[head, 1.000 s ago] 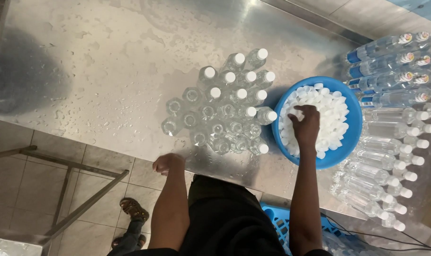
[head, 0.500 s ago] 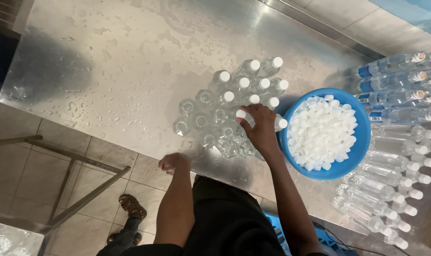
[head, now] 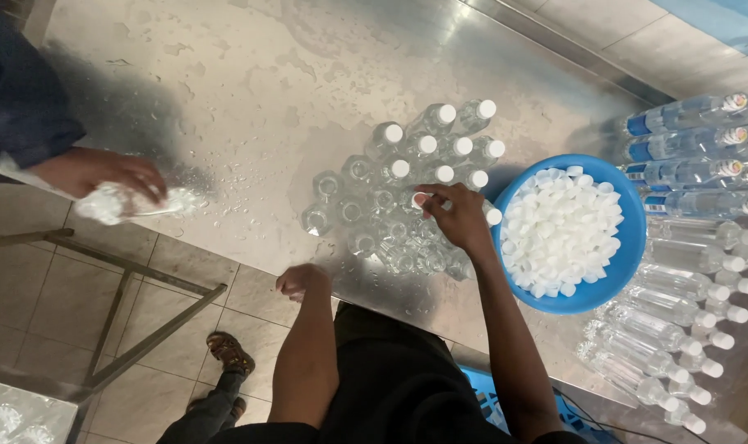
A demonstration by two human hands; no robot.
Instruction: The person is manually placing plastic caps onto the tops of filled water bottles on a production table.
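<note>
A cluster of clear plastic bottles (head: pixel 366 205) stands upright on a wet steel table (head: pixel 226 82). The far rows (head: pixel 460 148) wear white caps; the near ones are uncapped. My right hand (head: pixel 464 222) reaches over the cluster, its fingertips pinching a white cap (head: pixel 420 198) on top of a bottle in the middle. A blue bowl (head: pixel 633 247) full of white caps (head: pixel 563 230) sits just to the right of that hand. My left hand (head: pixel 302 281) is curled into a fist at the table's near edge, holding nothing that I can see.
Capped bottles lie on their sides along the right, some with blue labels (head: pixel 686 148), others plain (head: pixel 678 345). Another person's hand (head: pixel 103 173) presses a crumpled wet cloth (head: pixel 111 205) at the table's left edge. A blue crate (head: pixel 489 403) sits below the table.
My right hand left the blue bowl and moved left onto the bottle cluster with a cap. Another person's hand with a cloth has come into view at the left.
</note>
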